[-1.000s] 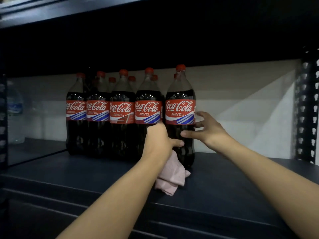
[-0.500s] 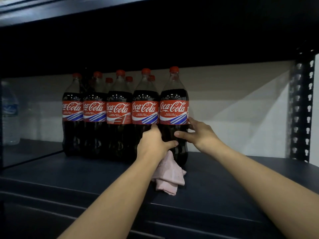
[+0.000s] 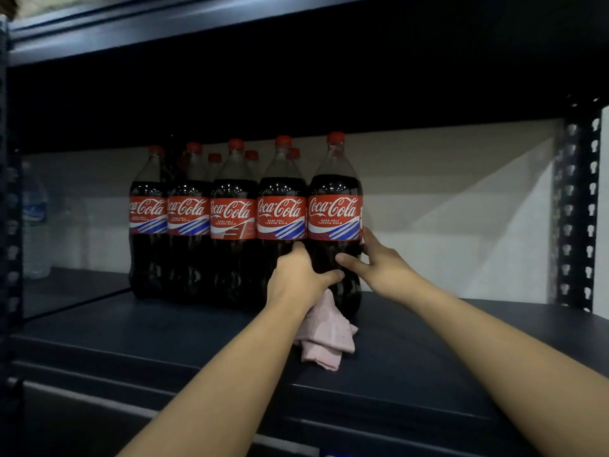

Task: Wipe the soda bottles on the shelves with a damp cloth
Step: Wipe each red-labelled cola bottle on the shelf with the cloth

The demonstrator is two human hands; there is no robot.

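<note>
Both hands clasp the rightmost cola bottle [image 3: 334,219] at frame centre: left hand [image 3: 298,275], pink cloth [image 3: 324,334] hanging beneath it, right hand [image 3: 379,262] opposite. Left of it, four more bottles [image 3: 211,222] crowd the shelf [image 3: 164,328]; a water bottle [image 3: 34,222] stands far left.

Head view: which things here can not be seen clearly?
- Back-row bottles: only caps show, front row hides them.
- Left hand: fingers hidden behind the rightmost Coca-Cola bottle.
- Pink cloth: upper part hidden under the left wrist.
- Water bottle: label blurred, in dark at left.
- Right hand: fingertips hidden round the bottle's side.
</note>
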